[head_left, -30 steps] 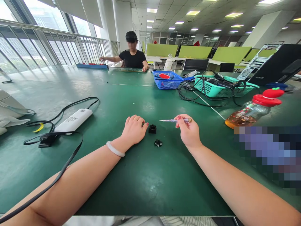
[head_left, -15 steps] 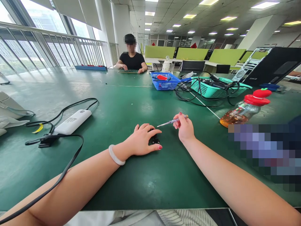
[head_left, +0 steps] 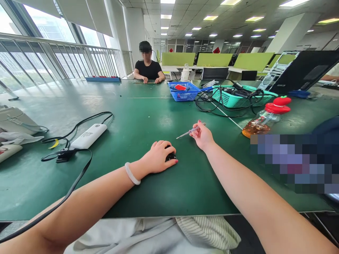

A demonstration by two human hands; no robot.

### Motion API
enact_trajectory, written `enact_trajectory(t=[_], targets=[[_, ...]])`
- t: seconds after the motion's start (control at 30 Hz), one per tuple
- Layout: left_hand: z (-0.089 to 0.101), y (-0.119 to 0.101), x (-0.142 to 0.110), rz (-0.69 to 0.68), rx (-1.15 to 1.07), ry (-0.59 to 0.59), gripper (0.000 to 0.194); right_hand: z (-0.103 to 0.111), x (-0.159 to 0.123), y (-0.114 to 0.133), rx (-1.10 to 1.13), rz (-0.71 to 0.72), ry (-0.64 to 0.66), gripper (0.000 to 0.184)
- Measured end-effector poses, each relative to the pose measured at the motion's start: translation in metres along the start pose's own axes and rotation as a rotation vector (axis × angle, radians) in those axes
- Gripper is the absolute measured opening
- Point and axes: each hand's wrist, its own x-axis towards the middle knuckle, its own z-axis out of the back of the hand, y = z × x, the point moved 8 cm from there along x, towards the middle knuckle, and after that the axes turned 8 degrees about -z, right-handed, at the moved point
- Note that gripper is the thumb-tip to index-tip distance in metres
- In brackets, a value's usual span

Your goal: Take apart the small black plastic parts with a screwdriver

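On the green tabletop (head_left: 137, 130), my left hand (head_left: 159, 157) is curled round a small black object (head_left: 171, 155). Most of that object is hidden under the fingers, so its kind cannot be made out. Just to the right and a little farther away, my right hand (head_left: 204, 137) grips a slim screwdriver (head_left: 186, 133) with a clear handle. Its metal shaft points left, towards the black object, and the tip is in the air, apart from it.
At left lie a white power bank (head_left: 89, 136) and a black cable (head_left: 84, 173) that crosses my left forearm. A bottle with a red lid (head_left: 258, 121) stands right. Farther back are a blue basket (head_left: 184, 94), a green basket (head_left: 230, 98) with cables, and a seated person (head_left: 148, 68).
The fingers of my left hand have closed in round the black object. My right hand and the screwdriver have shifted slightly left, and the whole view has tilted a little.
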Motion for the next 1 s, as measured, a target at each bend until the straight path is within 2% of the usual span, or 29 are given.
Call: enact_trajectory(t=[0.1,0.23,0.37,0.47,0.57,0.6,0.7,0.8,0.9,1.0], targets=[[0.009,0.002,-0.026,0.042,-0.01,0.008,0.026,0.001,-0.001,0.0,0.004,-0.011,-0.008,0.05],[0.028,0.016,-0.084,0.156,0.005,0.004,0.028,0.002,-0.002,0.0,0.025,-0.014,-0.008,0.048],[0.053,0.048,-0.156,0.323,0.082,-0.037,0.029,0.001,-0.002,-0.001,0.045,-0.021,0.002,0.047],[0.075,0.077,-0.208,0.422,0.133,-0.114,0.029,0.0,-0.002,-0.002,0.054,-0.029,0.013,0.046],[0.096,0.102,-0.25,0.484,0.176,-0.19,0.031,0.0,-0.001,-0.004,0.07,-0.036,0.02,0.045],[0.1,0.11,-0.261,0.498,0.191,-0.174,0.033,0.0,0.0,-0.004,0.074,-0.037,0.021,0.044],[0.11,0.129,-0.288,0.573,0.291,-0.145,0.047,0.001,0.001,-0.005,0.075,-0.039,0.025,0.043],[0.111,0.14,-0.304,0.675,0.346,-0.08,0.063,0.002,0.001,-0.006,0.072,-0.039,0.028,0.042],[0.114,0.135,-0.308,0.705,0.359,-0.095,0.061,0.002,0.002,-0.006,0.071,-0.039,0.03,0.041],[0.126,0.123,-0.305,0.742,0.391,-0.201,0.058,0.002,0.002,-0.006,0.067,-0.043,0.029,0.042]])
